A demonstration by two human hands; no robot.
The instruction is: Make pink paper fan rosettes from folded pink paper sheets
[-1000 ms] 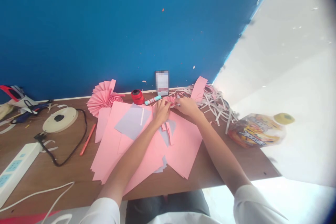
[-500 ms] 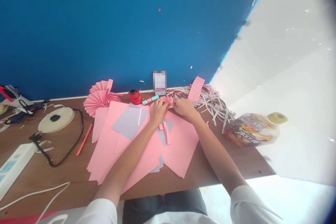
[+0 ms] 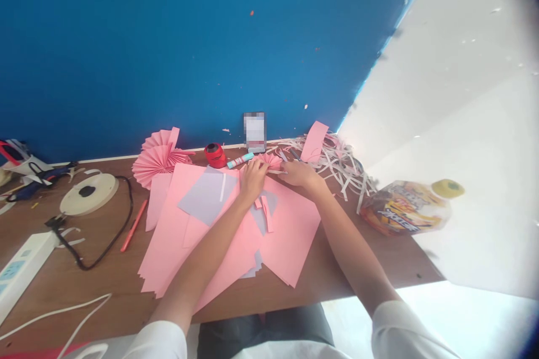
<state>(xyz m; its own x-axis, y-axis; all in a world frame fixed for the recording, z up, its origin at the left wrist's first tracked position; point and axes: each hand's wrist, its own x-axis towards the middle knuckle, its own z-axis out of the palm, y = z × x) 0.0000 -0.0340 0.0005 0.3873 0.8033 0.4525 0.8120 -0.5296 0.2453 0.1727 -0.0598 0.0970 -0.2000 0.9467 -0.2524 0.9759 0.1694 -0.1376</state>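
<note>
My left hand and my right hand meet at the far side of a spread of pink paper sheets on the brown table. Both pinch a small pleated pink paper piece between them. A grey paper piece and small pink strips lie on the sheets by my left wrist. A glue stick lies just beyond my left hand.
Pink paper fans and a red tape roll sit near the blue wall. Shredded paper strips pile at the right, beside a plastic bottle. A round cream device with black cable, an orange pen and a power strip lie left.
Both hands stay on the pleated piece with only slight finger shifts. The view has drifted a little.
</note>
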